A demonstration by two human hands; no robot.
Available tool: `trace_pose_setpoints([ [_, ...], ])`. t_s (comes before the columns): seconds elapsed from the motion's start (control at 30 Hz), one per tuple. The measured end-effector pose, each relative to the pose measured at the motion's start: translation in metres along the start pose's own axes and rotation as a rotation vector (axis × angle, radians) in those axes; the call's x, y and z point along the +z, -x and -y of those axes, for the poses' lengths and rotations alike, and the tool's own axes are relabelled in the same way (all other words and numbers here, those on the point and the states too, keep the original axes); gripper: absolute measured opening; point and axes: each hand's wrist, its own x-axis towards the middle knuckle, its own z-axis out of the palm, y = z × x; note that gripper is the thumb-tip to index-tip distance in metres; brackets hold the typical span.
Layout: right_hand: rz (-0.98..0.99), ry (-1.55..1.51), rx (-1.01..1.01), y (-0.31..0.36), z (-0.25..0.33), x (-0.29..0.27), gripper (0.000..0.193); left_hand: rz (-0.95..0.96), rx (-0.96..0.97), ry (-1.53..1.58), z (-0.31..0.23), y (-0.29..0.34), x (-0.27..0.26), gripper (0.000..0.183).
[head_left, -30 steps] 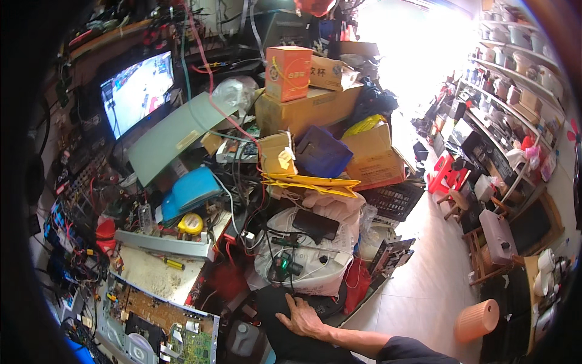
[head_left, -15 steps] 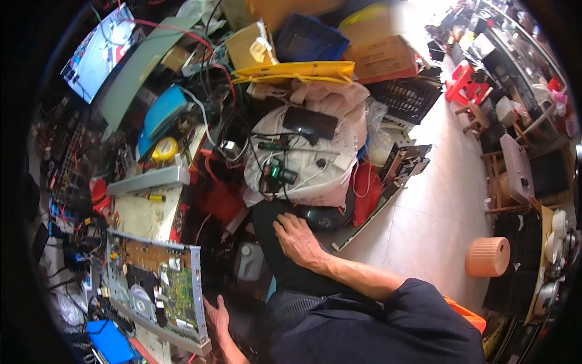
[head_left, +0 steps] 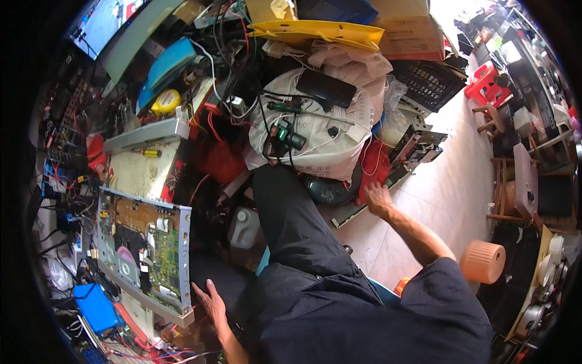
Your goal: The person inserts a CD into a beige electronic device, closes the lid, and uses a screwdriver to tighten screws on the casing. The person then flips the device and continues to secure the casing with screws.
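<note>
My right hand [head_left: 378, 199] reaches out over the floor, fingers spread, next to a red bag [head_left: 371, 167] and a black round object [head_left: 330, 189] at the foot of a stuffed white sack [head_left: 321, 136]. It holds nothing. My left hand [head_left: 210, 299] is open beside the lower corner of an opened metal chassis with circuit boards [head_left: 148, 252] on the bench. My dark-trousered leg [head_left: 291, 224] stretches between both hands.
A black device [head_left: 325, 88] and cables lie on the white sack. A yellow folder [head_left: 315, 30] and cardboard boxes pile behind. A white jug [head_left: 244, 227], an orange stool [head_left: 483, 261], red stools [head_left: 488, 88], a blue box [head_left: 96, 307] and a yellow tape measure [head_left: 165, 101] surround me.
The view tilted further down. My right hand moved from my knee out to the right toward the red bag. My left hand came into view by the chassis.
</note>
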Motion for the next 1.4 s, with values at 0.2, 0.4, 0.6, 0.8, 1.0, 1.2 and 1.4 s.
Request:
trace_pose_setpoints([
  [0.2, 0.05, 0.103, -0.134, 0.023, -0.055, 0.085, 0.02, -0.042, 0.045, -0.017, 0.0, 0.002, 0.003, 0.085],
  [0.4, 0.16, 0.071, -0.346, 0.034, -0.111, 0.006, 0.018, 0.003, 0.082, -0.184, -0.018, 0.014, -0.007, 0.081],
  [0.6, 0.187, -0.476, -0.297, 0.066, -0.14, -0.267, 0.014, 0.265, 0.554, -0.459, -0.068, 0.075, -0.024, 0.055],
  [0.8, -0.074, -0.995, -0.167, 0.072, -0.088, -0.432, 0.017, 0.566, 0.751, 0.257, -0.175, 0.119, -0.039, 0.038],
  [1.0, -0.073, -1.489, -0.401, 0.021, -0.001, -0.406, 0.028, 1.108, 0.587, 1.072, -0.262, 0.157, -0.04, 0.078],
  [1.2, 0.06, -1.461, -0.517, -0.004, 0.072, -0.403, 0.029, 0.818, 0.508, 1.284, -0.268, 0.168, -0.056, 0.041],
  [1.4, 0.214, -1.524, -0.552, -0.016, 0.123, -0.417, 0.017, 0.549, 0.471, 1.34, -0.253, 0.16, -0.073, 0.028],
])
